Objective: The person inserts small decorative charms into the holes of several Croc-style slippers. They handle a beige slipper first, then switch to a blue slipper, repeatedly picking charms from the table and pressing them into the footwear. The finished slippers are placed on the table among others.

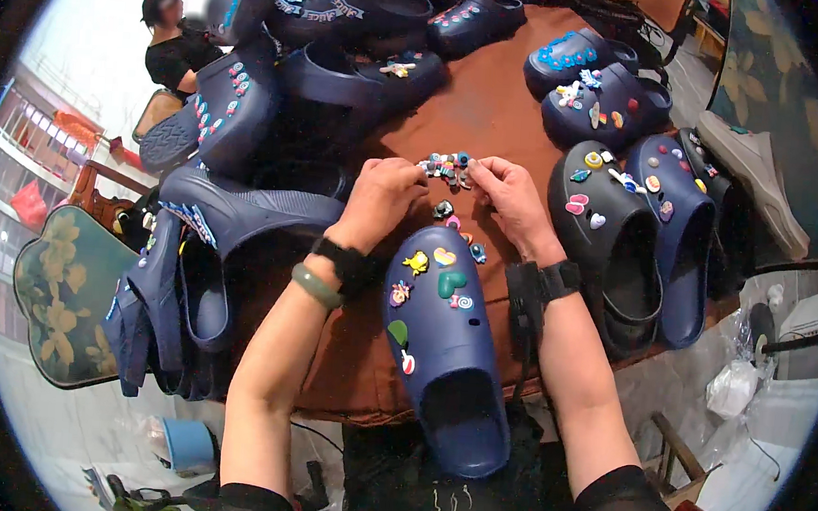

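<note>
A navy blue clog (445, 351) lies toe-away on the brown table (478, 119) between my forearms, with several coloured charms pressed into its top. Beyond its toe sits a small pile of loose charms (446, 168). My left hand (382, 198) is curled just left of the pile, fingertips at its edge. My right hand (511, 201) rests just right of the pile, fingers bent onto it. Whether either hand pinches a charm is hidden. A green bangle and black band circle my left wrist; a black strap wraps the right.
Many dark blue clogs are heaped at the left (221, 113) and back (358, 9). Decorated clogs stand at the right (616, 240). A person in black (173, 49) sits at the far left. A green patterned chair seat (65, 295) is at lower left.
</note>
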{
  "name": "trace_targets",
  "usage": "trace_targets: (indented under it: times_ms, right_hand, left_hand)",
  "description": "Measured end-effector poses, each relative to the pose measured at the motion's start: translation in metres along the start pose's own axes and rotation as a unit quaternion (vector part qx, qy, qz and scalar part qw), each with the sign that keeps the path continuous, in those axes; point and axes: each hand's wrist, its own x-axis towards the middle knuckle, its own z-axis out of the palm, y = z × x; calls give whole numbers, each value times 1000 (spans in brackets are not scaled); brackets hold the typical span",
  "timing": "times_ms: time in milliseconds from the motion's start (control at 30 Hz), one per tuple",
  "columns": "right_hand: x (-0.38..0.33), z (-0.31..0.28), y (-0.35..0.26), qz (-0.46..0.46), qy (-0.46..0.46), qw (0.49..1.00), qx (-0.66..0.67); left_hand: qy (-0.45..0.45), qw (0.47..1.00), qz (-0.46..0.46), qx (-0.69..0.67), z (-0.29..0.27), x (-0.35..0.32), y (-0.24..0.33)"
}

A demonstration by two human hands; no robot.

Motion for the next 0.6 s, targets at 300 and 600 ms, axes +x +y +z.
trace_targets:
  times_ms: [300, 600]
  right_hand:
    - [2, -2, 9, -35, -4, 999, 10]
    - [0, 2, 11, -23, -25, 999, -35]
  left_hand:
    - [-115, 965, 193, -132, -48, -35, 128]
    - [-248, 943, 207, -76, -54, -34, 142]
